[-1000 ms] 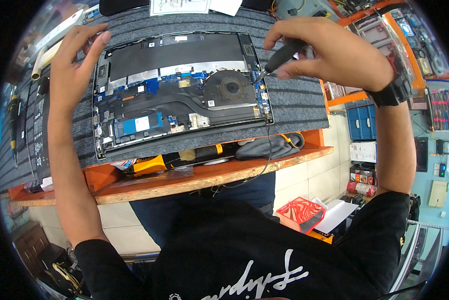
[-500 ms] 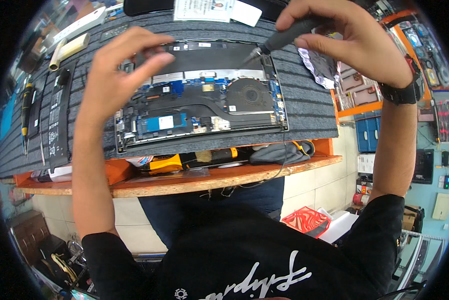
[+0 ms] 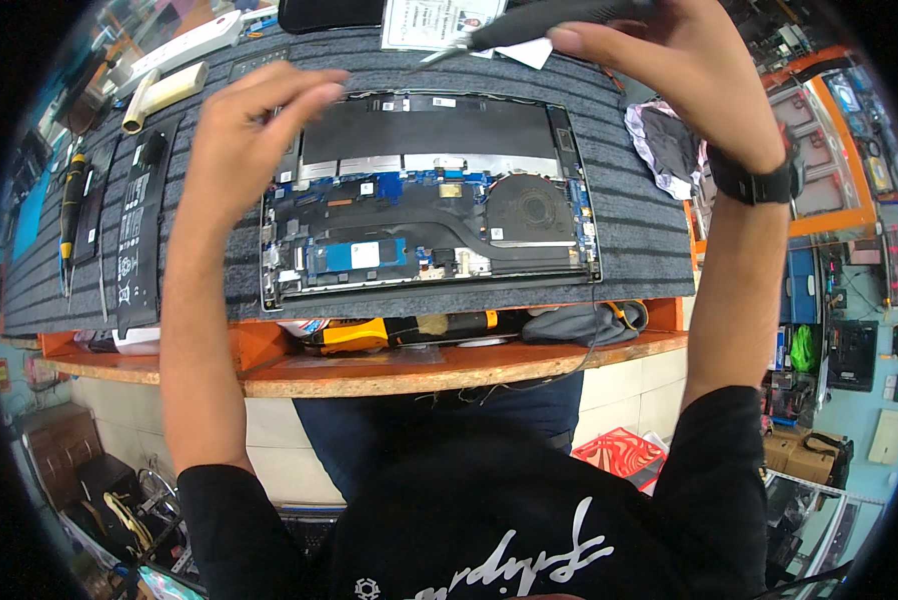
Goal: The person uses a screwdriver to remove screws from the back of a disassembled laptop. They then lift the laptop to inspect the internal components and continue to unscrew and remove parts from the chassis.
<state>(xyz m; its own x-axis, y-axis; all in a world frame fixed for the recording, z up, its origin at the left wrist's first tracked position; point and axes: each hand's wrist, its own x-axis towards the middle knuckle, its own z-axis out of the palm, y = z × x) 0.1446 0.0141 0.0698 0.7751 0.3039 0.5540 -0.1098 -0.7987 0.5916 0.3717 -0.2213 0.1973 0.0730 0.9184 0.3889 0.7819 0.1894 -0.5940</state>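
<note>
An opened laptop base (image 3: 369, 228) lies on the ribbed grey mat, its inner side up. A wide black battery (image 3: 429, 135) fills its far part, a round fan (image 3: 527, 205) sits at the right, and a blue drive module (image 3: 359, 255) at the near left. My left hand (image 3: 244, 130) hovers by the far left corner, thumb and forefinger pinched together; whatever is between them is too small to make out. In my right hand (image 3: 694, 85), beyond the far right corner, is a dark-handled screwdriver (image 3: 539, 25), its shaft pointing left above the mat.
On the mat's left lie a long black battery strip (image 3: 141, 235) and a yellow-black screwdriver (image 3: 72, 210). Farther back are a cream T-shaped tool (image 3: 164, 95) and a white power strip (image 3: 184, 45). A crumpled silvery wrapper (image 3: 666, 150) lies right. Tools and cloth fill the shelf (image 3: 449, 375) below.
My right hand has drawn the screwdriver up and left, off the battery to beyond the laptop's far edge. The left thumb and forefinger have come together. The view has shifted slightly.
</note>
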